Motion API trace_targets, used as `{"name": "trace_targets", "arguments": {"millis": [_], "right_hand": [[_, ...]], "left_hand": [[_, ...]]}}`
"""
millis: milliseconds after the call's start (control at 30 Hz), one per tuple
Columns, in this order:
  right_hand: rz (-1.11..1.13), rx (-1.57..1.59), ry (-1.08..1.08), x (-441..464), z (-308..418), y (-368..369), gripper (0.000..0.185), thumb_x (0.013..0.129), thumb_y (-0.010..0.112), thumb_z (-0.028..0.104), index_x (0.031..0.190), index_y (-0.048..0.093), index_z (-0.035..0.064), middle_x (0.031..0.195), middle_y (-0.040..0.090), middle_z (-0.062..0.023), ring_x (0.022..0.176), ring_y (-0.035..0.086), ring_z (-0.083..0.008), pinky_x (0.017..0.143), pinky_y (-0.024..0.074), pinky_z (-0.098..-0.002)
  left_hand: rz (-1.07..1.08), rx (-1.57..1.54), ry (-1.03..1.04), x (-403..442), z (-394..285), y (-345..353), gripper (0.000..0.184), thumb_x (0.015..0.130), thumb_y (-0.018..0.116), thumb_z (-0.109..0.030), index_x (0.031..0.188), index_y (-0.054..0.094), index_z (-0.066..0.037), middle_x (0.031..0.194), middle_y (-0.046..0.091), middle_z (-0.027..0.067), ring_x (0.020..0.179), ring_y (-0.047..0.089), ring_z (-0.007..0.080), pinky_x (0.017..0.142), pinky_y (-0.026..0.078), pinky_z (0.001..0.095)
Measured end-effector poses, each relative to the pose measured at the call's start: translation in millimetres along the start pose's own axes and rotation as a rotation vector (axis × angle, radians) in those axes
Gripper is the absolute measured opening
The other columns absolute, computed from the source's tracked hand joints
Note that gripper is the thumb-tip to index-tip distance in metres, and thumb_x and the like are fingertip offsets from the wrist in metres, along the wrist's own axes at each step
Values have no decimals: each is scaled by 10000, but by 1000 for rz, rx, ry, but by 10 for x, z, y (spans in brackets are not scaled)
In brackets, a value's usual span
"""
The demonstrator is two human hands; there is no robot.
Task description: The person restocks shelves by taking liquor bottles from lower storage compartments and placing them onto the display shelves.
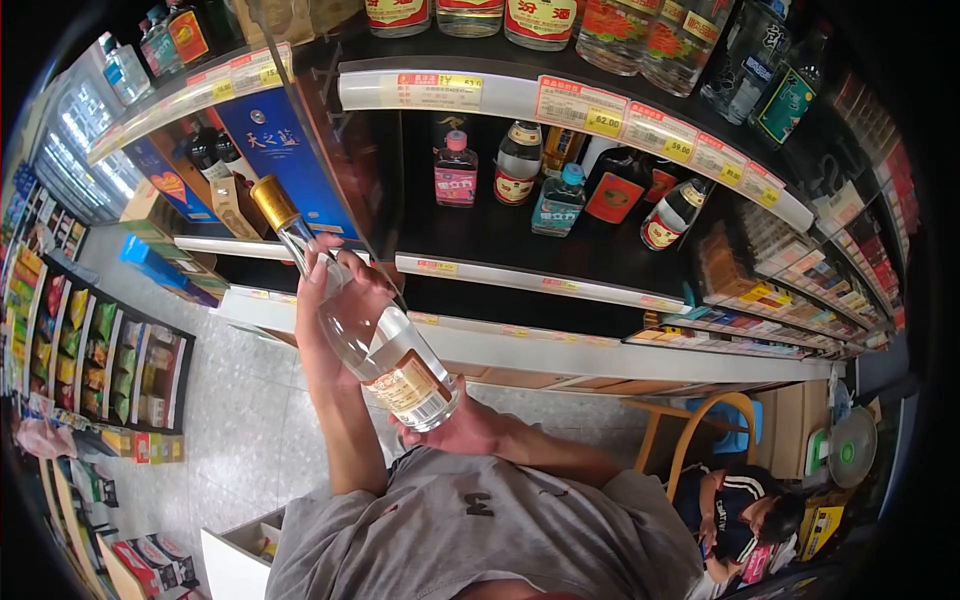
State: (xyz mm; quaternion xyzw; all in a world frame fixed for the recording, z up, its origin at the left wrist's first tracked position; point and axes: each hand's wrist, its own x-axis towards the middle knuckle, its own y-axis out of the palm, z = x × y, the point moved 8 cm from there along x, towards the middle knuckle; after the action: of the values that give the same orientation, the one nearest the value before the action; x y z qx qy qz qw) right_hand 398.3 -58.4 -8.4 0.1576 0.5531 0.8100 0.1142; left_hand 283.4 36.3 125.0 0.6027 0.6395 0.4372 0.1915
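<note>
A clear glass liquor bottle [375,335] with a gold cap is tilted in front of me, its neck toward the upper left. My left hand [314,305] is wrapped around its neck and shoulder. Under the base, my right hand [468,425] is cupped against the bottle and supports it. A cream label with a barcode faces me near the bottom. Beyond the bottle, the shelf holds a pink square bottle [456,175], a teal square bottle [558,205] and a tilted bottle with a red-and-white label [672,217].
Blue boxes [275,150] stand on the left shelf, beside a glass panel. Large bottles [540,20] line the upper shelf above price tags [600,118]. Snack racks [95,340] are at left. A person [735,510] sits at lower right by a wooden chair [690,440].
</note>
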Motion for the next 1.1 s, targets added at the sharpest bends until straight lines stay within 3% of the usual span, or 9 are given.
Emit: {"name": "trace_targets", "arguments": {"millis": [67, 433, 500, 567, 1100], "right_hand": [[-142, 28, 35, -18, 7, -79, 1032, 765, 610, 819, 1478, 454, 89, 1270, 603, -138, 1065, 580, -202, 932, 461, -359], [-189, -62, 30, -15, 103, -2, 1056, 756, 636, 810, 1479, 448, 64, 1270, 611, -158, 1086, 589, -207, 949, 458, -361], [-206, -58, 39, -36, 82, -79, 1060, 755, 640, 809, 1482, 445, 63, 1272, 614, -163, 1094, 595, -213, 963, 459, -367], [-27, -96, 12, -52, 58, -149, 984, 851, 464, 801, 1560, 359, 127, 1494, 516, -99, 1329, 531, -251, 1054, 451, -401], [-92, -148, 13, -58, 130, -161, 1013, 827, 502, 816, 1532, 395, 97, 1440, 561, -109, 1289, 565, -250, 1057, 453, -391]], "left_hand": [[-15, 12, 7, 0, -8, -36, 315, 1014, 559, -258, 1275, 504, -89, 886, 599, 89, 855, 633, 230, 845, 517, 396], [-27, 5, 15, -28, -10, -11, 309, 1024, 539, -261, 1277, 498, -86, 894, 598, 92, 862, 633, 227, 853, 514, 403], [-87, 71, 13, -45, -5, 18, 329, 1003, 567, -315, 1260, 514, -117, 862, 548, 43, 831, 586, 181, 815, 489, 330], [-91, 78, 14, -44, -3, -8, 330, 1001, 569, -318, 1259, 516, -120, 863, 548, 42, 834, 585, 182, 818, 487, 335], [-104, 93, 31, -54, 5, 12, 317, 992, 581, -327, 1234, 527, -129, 859, 539, 33, 832, 580, 181, 813, 486, 344]]}}
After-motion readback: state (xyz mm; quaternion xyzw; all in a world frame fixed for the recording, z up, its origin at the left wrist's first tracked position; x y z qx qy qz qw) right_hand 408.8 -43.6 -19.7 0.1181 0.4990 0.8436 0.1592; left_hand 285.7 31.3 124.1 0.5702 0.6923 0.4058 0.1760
